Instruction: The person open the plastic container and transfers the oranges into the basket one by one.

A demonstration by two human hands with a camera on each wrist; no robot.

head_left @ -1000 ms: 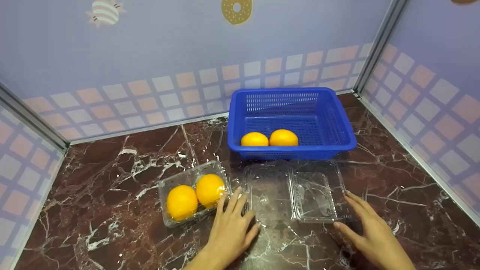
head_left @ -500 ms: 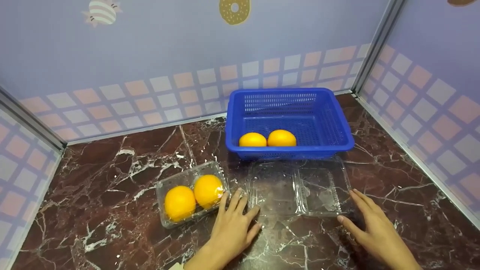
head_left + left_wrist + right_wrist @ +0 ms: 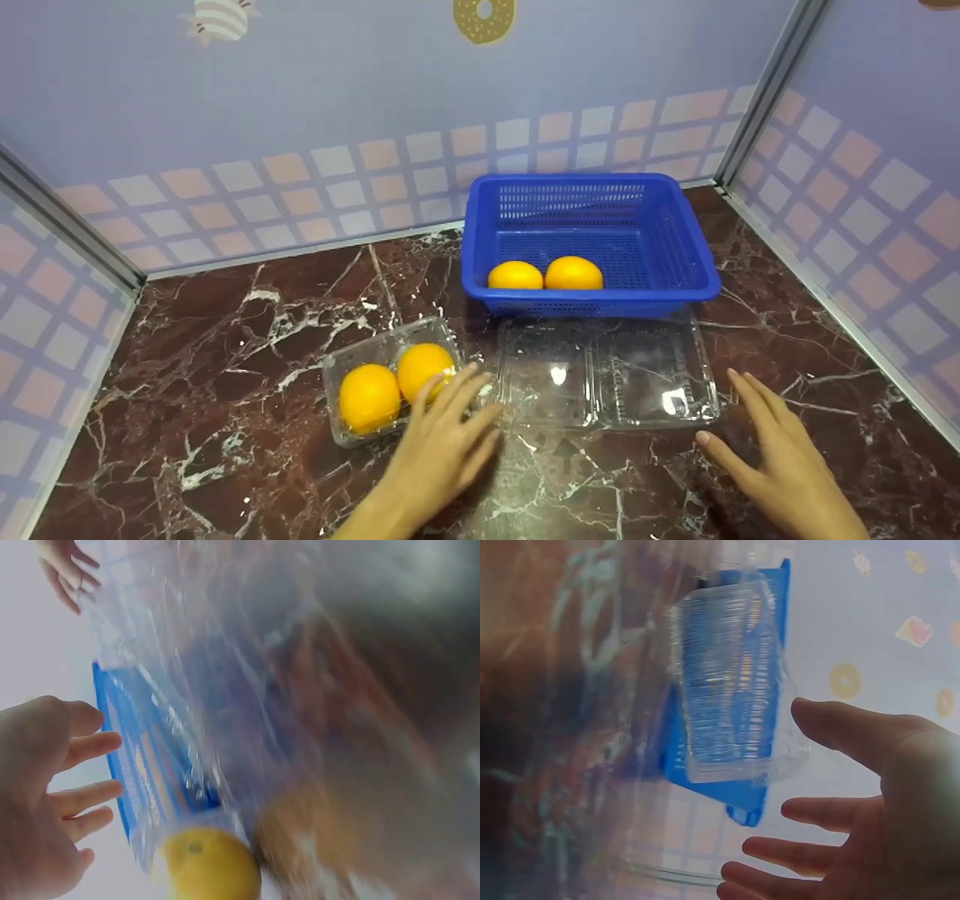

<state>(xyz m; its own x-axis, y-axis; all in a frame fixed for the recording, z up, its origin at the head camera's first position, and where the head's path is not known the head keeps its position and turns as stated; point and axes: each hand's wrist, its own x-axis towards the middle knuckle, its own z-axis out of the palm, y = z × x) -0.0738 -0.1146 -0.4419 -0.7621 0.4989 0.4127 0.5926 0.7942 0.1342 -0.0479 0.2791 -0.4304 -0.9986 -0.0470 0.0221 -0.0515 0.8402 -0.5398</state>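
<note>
A clear plastic clamshell box (image 3: 547, 386) lies spread open on the dark marble table, its two halves side by side in front of the blue basket. To its left stands another clear box (image 3: 346, 433), holding two oranges (image 3: 369, 399). My left hand (image 3: 442, 442) hovers at this box's right end, fingers spread and partly in front of the right-hand orange (image 3: 424, 367); whether they touch the box I cannot tell. Just right of the spread clamshell, my right hand (image 3: 784, 461) is apart from it, fingers extended and holding nothing. In the right wrist view its fingers (image 3: 817, 814) are straight.
Behind the clamshell stands a blue plastic basket (image 3: 675, 289) with two more oranges (image 3: 574, 274) at its front side. Patterned panels (image 3: 300, 112) wall the table at the back and both sides.
The spread clamshell has shifted slightly away from me and turned a little. My left hand has drawn off it leftward. My right hand has moved right, away from its edge.
</note>
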